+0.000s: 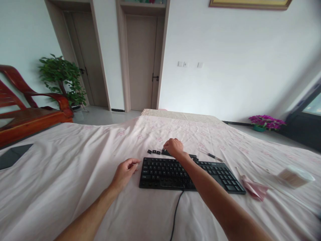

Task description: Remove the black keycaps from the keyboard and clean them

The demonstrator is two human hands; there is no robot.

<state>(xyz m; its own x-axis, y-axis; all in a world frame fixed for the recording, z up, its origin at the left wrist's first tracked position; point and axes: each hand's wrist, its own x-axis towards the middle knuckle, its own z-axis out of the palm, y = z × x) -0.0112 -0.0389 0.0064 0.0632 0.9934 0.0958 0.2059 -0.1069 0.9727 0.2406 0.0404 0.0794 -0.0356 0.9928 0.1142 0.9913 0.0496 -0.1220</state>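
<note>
Behind the keyboard (185, 172), whose long axis runs left to right, loose keycaps (155, 152) lie just left of our right hand (175, 148), fingers curled down on them; our left hand (125, 172), loosely curled, rests beside the keyboard's left end.

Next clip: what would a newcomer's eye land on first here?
A black keyboard lies mid-frame on a pale pink sheet, with the right hand reaching across it to a few loose black keycaps just beyond its far edge. The left hand rests, fingers curled, at the keyboard's left end. A red wooden chair and a leafy plant stand at the far left.
</note>
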